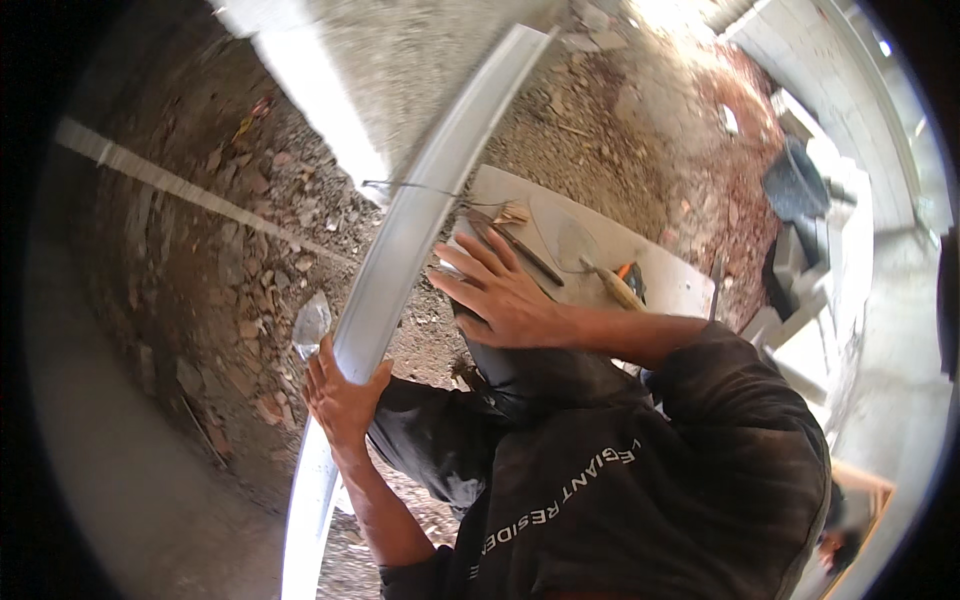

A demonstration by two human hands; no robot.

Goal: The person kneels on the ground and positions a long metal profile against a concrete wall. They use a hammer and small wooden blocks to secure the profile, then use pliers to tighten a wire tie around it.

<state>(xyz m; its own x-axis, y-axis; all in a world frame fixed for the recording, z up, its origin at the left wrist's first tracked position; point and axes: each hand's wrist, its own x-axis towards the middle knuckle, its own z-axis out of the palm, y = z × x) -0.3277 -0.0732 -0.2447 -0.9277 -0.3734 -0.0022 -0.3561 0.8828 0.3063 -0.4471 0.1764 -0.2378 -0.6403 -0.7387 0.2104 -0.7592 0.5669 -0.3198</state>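
The left hand wraps over the long pale strip, its thumb on the right edge and its fingers curled round the left one. The strip runs from below that hand, out of view, up past both hands to a far end well beyond them. The right hand holds nothing that shows: its fingers are spread, with the tips just beside the strip's right edge. Whether any fingertip touches the strip, I cannot tell.

Beyond both hands, a thin dark line, perhaps wire or cord, crosses the strip. With so much length reaching past the left hand, one grip alone probably lets the far part swing or twist. A firm but not crushing left grip, plus the right palm laid flat against the strip farther up, should control it better. Edges on such a piece may be sharp, so pressing on the broad face seems wiser than sliding fingers along the rim.

The surface beyond and to the right of the right hand carries a dark rod and a trowel; turning the strip that way could knock them.
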